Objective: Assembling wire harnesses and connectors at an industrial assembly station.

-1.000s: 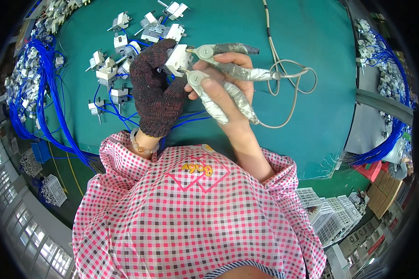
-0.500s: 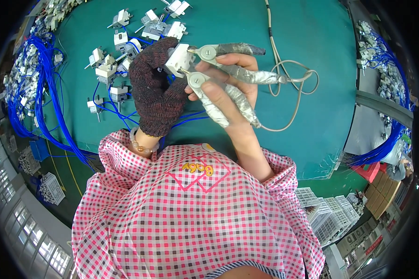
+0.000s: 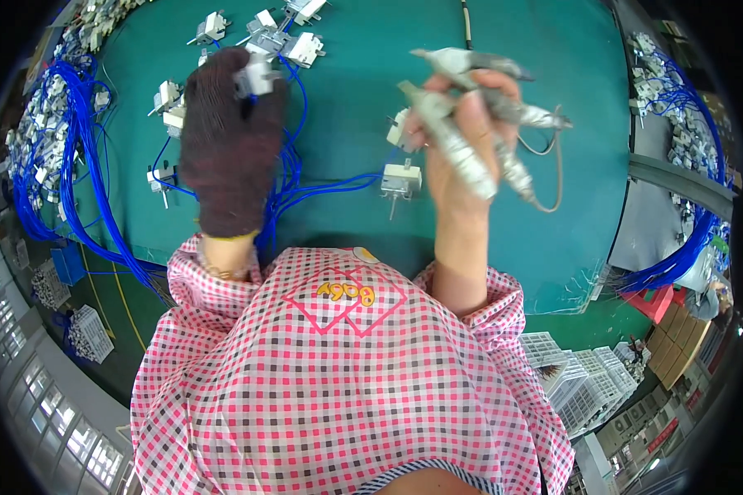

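My left hand [image 3: 231, 144], in a dark knitted glove, is closed around a small white and grey component with metal prongs [image 3: 258, 77]; motion blurs both. At the right, bare fingers of my right hand [image 3: 462, 124] grip a pair of tape-wrapped metal clips [image 3: 450, 136] with thin cables. The clips' tips point up and left, apart from any component. Just left of that hand lie a white component on a blue wire [image 3: 400, 177] and another one [image 3: 399, 129], partly hidden by my fingers.
More white components [image 3: 305, 49] lie on the green table mat [image 3: 553, 247] around my left hand. Blue wires [image 3: 285, 186] run toward my body. A large blue wire bundle [image 3: 78, 132] hangs at the left edge; more wired parts [image 3: 689, 157] are at the right. White crates [image 3: 586, 384] stand below.
The clips have come away from the white component and moved right with my right hand. My left hand has shifted left, still with a component. Two components beside my right hand now show.
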The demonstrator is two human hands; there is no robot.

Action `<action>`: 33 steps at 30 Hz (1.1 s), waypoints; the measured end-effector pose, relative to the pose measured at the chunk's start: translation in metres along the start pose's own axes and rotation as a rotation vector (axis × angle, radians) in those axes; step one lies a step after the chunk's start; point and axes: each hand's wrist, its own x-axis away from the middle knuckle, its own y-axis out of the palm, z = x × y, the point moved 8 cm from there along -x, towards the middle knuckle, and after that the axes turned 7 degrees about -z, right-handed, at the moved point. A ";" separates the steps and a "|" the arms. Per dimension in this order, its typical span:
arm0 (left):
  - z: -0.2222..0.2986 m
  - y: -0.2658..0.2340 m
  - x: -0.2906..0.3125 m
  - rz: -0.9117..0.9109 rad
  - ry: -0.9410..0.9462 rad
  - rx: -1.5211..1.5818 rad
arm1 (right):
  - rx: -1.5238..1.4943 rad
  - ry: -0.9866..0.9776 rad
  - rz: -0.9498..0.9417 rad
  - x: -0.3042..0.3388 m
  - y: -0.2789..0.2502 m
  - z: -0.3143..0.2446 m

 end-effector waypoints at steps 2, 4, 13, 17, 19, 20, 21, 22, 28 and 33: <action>-0.019 0.006 -0.004 -0.313 -0.174 -0.328 | 0.034 -0.075 0.169 -0.004 -0.032 -0.016; -0.010 0.001 -0.004 -0.308 -0.101 -0.432 | 0.108 -0.074 0.200 -0.005 -0.042 -0.024; 0.070 0.094 0.026 -0.715 0.461 -0.077 | 0.180 -0.037 0.178 -0.006 -0.038 -0.016; 0.062 0.104 0.024 -0.903 0.198 0.140 | 0.173 -0.040 0.183 -0.008 -0.041 -0.016; 0.046 0.109 0.022 -0.961 0.076 0.223 | 0.179 -0.026 0.188 -0.008 -0.042 -0.013; 0.032 0.107 0.016 -0.883 0.096 0.381 | 0.185 -0.008 0.191 -0.007 -0.040 -0.013; 0.030 0.102 0.010 -0.805 0.118 0.540 | 0.186 -0.008 0.191 -0.007 -0.040 -0.013; 0.030 0.100 0.011 -0.806 0.117 0.541 | 0.202 0.023 0.181 -0.007 -0.038 -0.009; 0.013 0.065 -0.017 -0.288 0.179 0.241 | 0.436 0.145 0.150 -0.004 -0.034 0.027; 0.046 0.068 -0.001 -0.560 0.236 0.420 | 0.551 0.135 0.140 0.000 -0.028 0.037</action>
